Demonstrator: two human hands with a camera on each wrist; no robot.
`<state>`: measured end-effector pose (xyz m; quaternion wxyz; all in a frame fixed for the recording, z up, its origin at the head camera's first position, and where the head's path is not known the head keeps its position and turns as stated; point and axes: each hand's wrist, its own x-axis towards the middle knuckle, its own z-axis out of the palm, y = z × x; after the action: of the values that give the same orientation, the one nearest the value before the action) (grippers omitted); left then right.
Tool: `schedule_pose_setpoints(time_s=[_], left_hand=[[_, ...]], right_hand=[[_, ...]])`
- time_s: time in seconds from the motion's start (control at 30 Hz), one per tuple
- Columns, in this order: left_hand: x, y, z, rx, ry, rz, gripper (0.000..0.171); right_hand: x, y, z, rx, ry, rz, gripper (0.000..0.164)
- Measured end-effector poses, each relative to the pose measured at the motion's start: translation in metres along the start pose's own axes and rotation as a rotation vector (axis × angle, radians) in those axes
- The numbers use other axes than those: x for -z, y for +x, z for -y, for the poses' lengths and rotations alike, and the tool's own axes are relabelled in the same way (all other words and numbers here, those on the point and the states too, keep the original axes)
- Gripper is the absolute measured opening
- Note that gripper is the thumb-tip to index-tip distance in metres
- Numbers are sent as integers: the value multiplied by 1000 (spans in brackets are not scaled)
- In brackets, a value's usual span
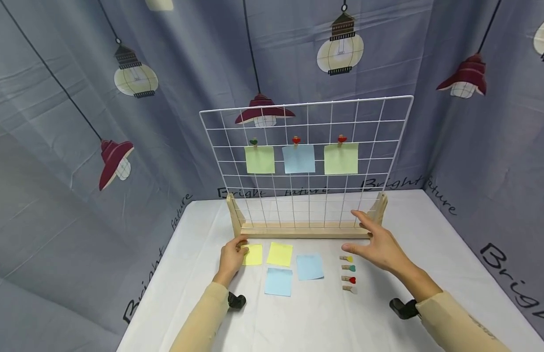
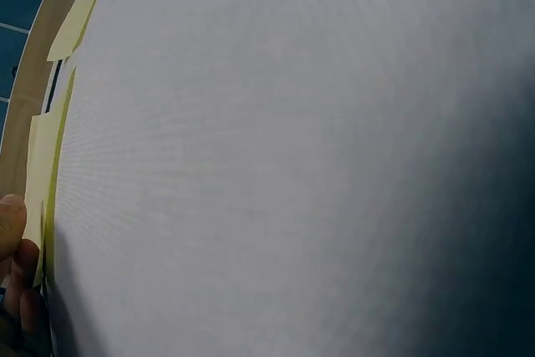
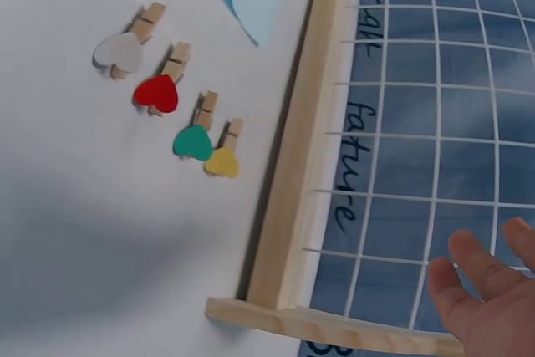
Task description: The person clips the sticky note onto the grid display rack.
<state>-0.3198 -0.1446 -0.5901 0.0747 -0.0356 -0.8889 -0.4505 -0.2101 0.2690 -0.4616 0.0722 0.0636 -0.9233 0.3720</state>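
My left hand [image 1: 232, 256] is at the left edge of a yellow sticky note [image 1: 253, 254], thumb and fingertips pinching that edge. The left wrist view shows the fingers [image 2: 27, 263] against the same note [image 2: 39, 173]. My right hand [image 1: 379, 247] hovers with spread fingers by the right end of the stand, holding nothing. Below and left of it, small wooden clothespins [image 1: 348, 268] with yellow, green, red and white hearts lie in a column. Another yellow note [image 1: 280, 254] and two blue notes [image 1: 278, 282] lie on the table.
A white wire grid [image 1: 307, 195] stands in a wooden base [image 1: 305, 231] at the back of the white table [image 1: 307, 322]. Clipped to it are two green notes [image 1: 260, 160] and a blue note [image 1: 299, 159]. Lamp-printed curtains [image 1: 188, 83] surround the table.
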Motion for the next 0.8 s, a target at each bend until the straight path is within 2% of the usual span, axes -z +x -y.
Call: schedule_pose_setpoints(time_s=[0.23,0.4,0.8], left_hand=[[-2,3,4,-3,46,4,41],[-1,1,3,-5,61,7,44],[0,-2,2,-4,53,-29,40]], right_hand=[[-6,3,-7,-49,10,14,101],[-16,8,-18,-80,58,34,101],[-38,13,-39,-63,153,37,99]])
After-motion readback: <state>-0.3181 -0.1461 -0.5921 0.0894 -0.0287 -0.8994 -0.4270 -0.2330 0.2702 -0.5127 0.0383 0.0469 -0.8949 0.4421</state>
